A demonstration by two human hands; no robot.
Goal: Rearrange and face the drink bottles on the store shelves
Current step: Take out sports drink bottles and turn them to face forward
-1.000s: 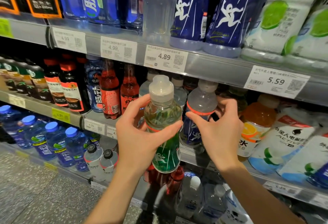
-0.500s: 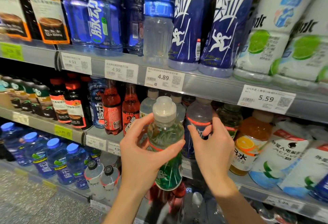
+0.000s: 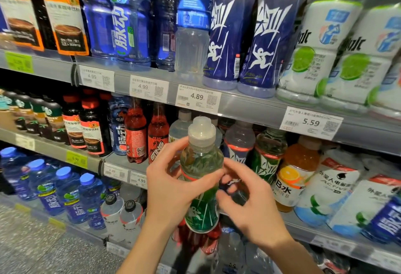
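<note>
My left hand grips a clear bottle with a green label and a white cap, upright in front of the middle shelf. My right hand is at the bottle's right side, its curled fingers and thumb against it, blurred by motion. Just behind stand a blue-labelled bottle and another green-labelled bottle on that shelf.
The upper shelf carries tall blue and white bottles with price tags below. Red Sting bottles, dark coffee bottles and an orange drink line the middle shelf. Blue-capped water bottles fill the bottom shelf; grey floor lies at lower left.
My right hand let go of the blue-labelled bottle on the shelf and came across to the green bottle's right side. The left hand kept holding the green bottle.
</note>
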